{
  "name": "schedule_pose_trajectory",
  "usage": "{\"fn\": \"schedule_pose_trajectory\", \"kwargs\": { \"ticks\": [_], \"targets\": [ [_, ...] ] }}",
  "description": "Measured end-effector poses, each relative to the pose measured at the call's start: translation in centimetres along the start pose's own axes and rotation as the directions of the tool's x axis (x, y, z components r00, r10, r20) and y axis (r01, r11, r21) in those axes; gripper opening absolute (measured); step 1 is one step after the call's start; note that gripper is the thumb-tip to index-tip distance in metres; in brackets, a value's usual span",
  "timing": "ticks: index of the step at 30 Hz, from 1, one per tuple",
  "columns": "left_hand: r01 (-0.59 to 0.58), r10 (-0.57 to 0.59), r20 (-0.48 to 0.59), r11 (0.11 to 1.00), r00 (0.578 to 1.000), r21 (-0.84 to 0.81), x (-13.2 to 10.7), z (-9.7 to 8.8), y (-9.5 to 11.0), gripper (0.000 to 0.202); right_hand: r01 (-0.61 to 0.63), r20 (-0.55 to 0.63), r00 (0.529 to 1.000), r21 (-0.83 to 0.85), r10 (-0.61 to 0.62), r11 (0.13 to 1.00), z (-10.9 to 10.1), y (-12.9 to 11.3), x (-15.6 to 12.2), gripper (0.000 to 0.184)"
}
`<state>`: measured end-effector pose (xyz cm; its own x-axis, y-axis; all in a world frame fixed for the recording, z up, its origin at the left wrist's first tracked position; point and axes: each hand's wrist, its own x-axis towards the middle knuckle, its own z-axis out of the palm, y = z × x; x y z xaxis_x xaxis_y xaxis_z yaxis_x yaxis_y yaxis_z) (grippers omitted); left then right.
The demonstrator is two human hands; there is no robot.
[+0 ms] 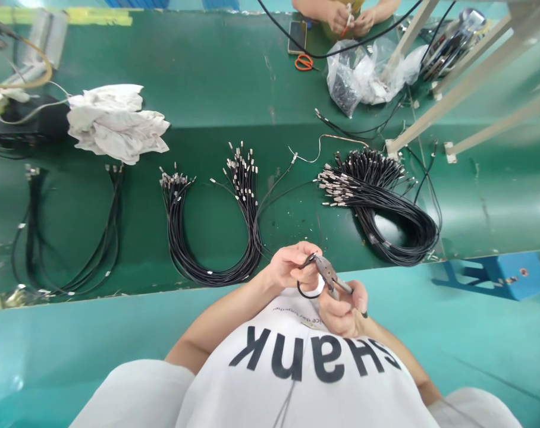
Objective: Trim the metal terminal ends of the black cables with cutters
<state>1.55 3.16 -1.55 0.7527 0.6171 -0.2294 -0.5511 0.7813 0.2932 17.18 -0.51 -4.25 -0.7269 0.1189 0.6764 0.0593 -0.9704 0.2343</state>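
My left hand (297,264) pinches a black cable (309,295) near its end, and a short loop of it hangs below the fingers. A pair of pliers (327,272) is gripped in my right hand (344,312), its jaws at the cable end beside my left fingertips. Whether the jaws are fully closed on the cable end is too small to tell. On the bench in front lies a U-shaped bundle of black cables (207,274) with metal-tipped ends. To the right rests a thick coiled bundle of black cables (386,205), its silvery ends pointing left.
More black cables (113,220) lie at the left near a white cloth (118,122). Farther back are orange-handled scissors (304,62), a phone (297,38) and plastic bags (363,71). Metal posts (457,77) rise at the right. Another person's hands (350,18) work across the bench.
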Motion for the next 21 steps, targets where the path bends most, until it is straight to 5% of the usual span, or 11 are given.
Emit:
{"fn": "schedule_pose_trajectory", "kwargs": {
  "ticks": [14, 18, 21],
  "targets": [
    [-0.073, 0.068, -0.101, 0.996, 0.993, -0.044, -1.4, -1.5, -1.7, 0.051, -0.078, -0.178, 0.982, -0.059, 0.067, 0.995, -1.2, 0.3, -0.5, 0.034],
    [-0.107, 0.103, -0.117, 0.994, 0.988, -0.031, -1.6, -0.9, -1.1, 0.049, -0.158, -0.364, 0.928, -0.187, 0.081, 0.969, 0.1, -0.7, -0.8, 0.041],
    [-0.182, 0.179, -0.188, 0.983, 0.966, 0.005, -2.1, 0.4, 0.5, 0.037, -0.199, -0.535, 0.845, -0.349, -0.02, 0.916, 2.8, -2.1, 0.0, 0.042]
  ]
}}
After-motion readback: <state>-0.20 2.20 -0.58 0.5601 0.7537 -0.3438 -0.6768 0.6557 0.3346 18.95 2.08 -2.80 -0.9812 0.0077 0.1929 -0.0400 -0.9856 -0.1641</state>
